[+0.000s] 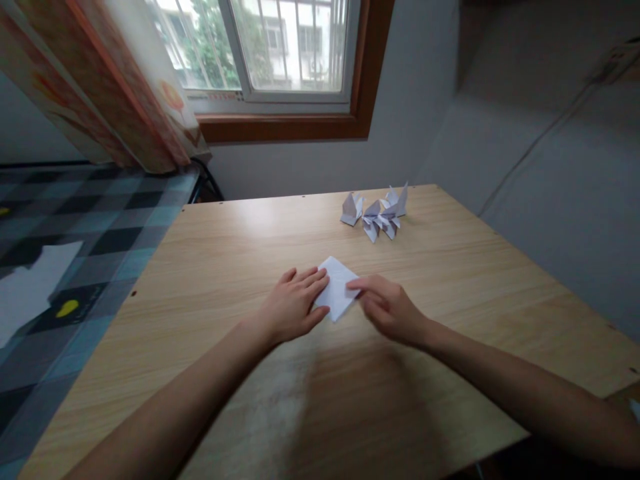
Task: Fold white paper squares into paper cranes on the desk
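A small white folded paper [336,293] lies on the wooden table as a diamond, one corner pointing away from me. My left hand [296,303] rests flat over its left side, open, with the thumb apart from the fingers. At the right corner is my right hand [387,308], closed, its index finger reaching onto the paper and the other fingers curled below. The right thumb is blurred and partly hidden. Farther back stand several folded paper pieces [373,219] with pointed flaps, grouped close together.
The light wooden table [240,247] reaches back towards the wall under a window [295,50]. On the left, a checked cloth surface [117,220] holds loose white paper [30,287]. A patterned curtain [135,87] hangs at the upper left. A cable [537,140] runs along the right wall.
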A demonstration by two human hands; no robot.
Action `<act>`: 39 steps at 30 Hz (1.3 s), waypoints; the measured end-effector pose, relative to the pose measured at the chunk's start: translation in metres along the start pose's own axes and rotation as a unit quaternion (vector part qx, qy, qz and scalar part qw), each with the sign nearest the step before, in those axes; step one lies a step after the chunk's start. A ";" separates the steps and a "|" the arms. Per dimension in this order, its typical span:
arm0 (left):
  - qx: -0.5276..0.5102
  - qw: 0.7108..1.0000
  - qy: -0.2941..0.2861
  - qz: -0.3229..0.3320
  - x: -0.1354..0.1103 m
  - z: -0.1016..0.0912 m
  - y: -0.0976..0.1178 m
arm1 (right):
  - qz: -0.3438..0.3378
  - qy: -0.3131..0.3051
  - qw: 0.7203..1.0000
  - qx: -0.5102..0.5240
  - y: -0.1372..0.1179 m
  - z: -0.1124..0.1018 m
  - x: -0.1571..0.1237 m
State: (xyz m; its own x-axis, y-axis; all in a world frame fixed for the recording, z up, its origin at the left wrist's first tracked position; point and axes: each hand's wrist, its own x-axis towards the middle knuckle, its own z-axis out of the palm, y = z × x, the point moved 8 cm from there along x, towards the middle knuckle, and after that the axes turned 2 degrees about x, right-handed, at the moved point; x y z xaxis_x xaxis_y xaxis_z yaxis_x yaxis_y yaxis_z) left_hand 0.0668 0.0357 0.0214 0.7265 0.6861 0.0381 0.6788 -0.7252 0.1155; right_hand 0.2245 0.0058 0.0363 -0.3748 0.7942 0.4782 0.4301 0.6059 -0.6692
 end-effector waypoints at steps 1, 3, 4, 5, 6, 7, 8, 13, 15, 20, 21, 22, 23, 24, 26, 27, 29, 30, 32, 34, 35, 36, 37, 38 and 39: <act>-0.013 1.000 -0.009 0.002 -0.001 0.002 -0.003 | 0.027 0.028 0.999 -0.015 0.015 -0.010 0.005; -0.035 0.999 -0.019 0.006 -0.002 0.003 -0.007 | 0.041 0.007 0.999 -0.031 0.036 -0.016 0.016; -0.042 0.999 -0.022 0.008 -0.001 0.004 -0.009 | 0.041 -0.011 0.999 -0.031 0.043 -0.016 0.020; -0.047 0.999 -0.023 0.012 -0.001 0.004 -0.010 | 0.040 -0.024 0.998 -0.034 0.048 -0.016 0.024; -0.049 0.998 -0.023 0.015 -0.001 0.004 -0.010 | 0.029 -0.045 0.998 -0.036 0.050 -0.014 0.026; -0.051 0.998 -0.023 0.019 0.000 0.004 -0.011 | 0.020 -0.062 0.997 -0.036 0.050 -0.012 0.029; -0.051 0.998 -0.022 0.024 0.000 0.004 -0.011 | 0.009 -0.077 0.996 -0.035 0.049 -0.009 0.030; -0.058 0.998 -0.017 0.036 0.001 0.002 -0.011 | -0.028 -0.122 0.992 -0.024 0.046 -0.003 0.033; -0.061 0.997 -0.019 0.035 0.001 0.002 -0.011 | -0.017 -0.123 0.991 -0.053 0.051 -0.005 0.035; -0.069 0.997 -0.032 0.030 0.002 0.002 -0.010 | -0.003 -0.153 0.982 -0.114 0.058 -0.003 0.035; -0.068 0.997 -0.032 0.031 0.003 0.002 -0.010 | -0.011 -0.157 0.982 -0.108 0.056 -0.002 0.035; -0.065 0.997 -0.030 0.032 0.002 0.002 -0.010 | -0.021 -0.160 0.982 -0.100 0.054 -0.001 0.034; -0.062 0.997 -0.027 0.034 0.002 0.002 -0.010 | -0.028 -0.163 0.982 -0.092 0.052 0.000 0.034; -0.059 0.997 -0.023 0.036 0.002 0.002 -0.010 | -0.032 -0.166 0.982 -0.085 0.050 0.000 0.034; -0.054 0.998 -0.019 0.039 0.002 0.002 -0.010 | -0.033 -0.171 0.982 -0.077 0.050 0.000 0.034; -0.053 0.998 -0.019 0.041 0.002 0.002 -0.010 | -0.032 -0.173 0.982 -0.075 0.051 0.000 0.034; -0.052 0.998 -0.021 0.042 0.002 0.003 -0.010 | -0.028 -0.179 0.981 -0.069 0.052 -0.001 0.033; -0.053 0.997 -0.023 0.042 0.002 0.003 -0.010 | -0.024 -0.185 0.980 -0.066 0.052 -0.001 0.033; -0.056 0.997 -0.025 0.037 0.002 0.003 -0.010 | -0.009 -0.207 0.976 -0.071 0.052 0.003 0.030; -0.058 0.997 -0.027 0.030 0.003 0.004 -0.010 | 0.016 -0.228 0.969 -0.092 0.051 0.009 0.026; -0.059 0.997 -0.027 0.029 0.003 0.004 -0.010 | 0.027 -0.232 0.967 -0.104 0.050 0.012 0.024; -0.059 0.997 -0.026 0.031 0.003 0.004 -0.010 | 0.036 -0.231 0.966 -0.114 0.048 0.015 0.022; -0.060 0.997 -0.023 0.033 0.003 0.003 -0.009 | 0.040 -0.224 0.966 -0.121 0.045 0.017 0.021; -0.061 0.997 -0.019 0.036 0.003 0.003 -0.009 | 0.041 -0.215 0.968 -0.123 0.042 0.018 0.020; -0.062 0.997 -0.017 0.038 0.003 0.002 -0.009 | 0.037 -0.205 0.970 -0.124 0.038 0.020 0.019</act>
State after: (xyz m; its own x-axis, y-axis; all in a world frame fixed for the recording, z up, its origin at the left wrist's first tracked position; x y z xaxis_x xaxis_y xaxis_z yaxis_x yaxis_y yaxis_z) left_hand 0.0631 0.0438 0.0182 0.7799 0.6256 0.0181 0.6048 -0.7608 0.2355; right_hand 0.2178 0.0434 0.0088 -0.6078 0.7827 0.1340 0.6336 0.5797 -0.5123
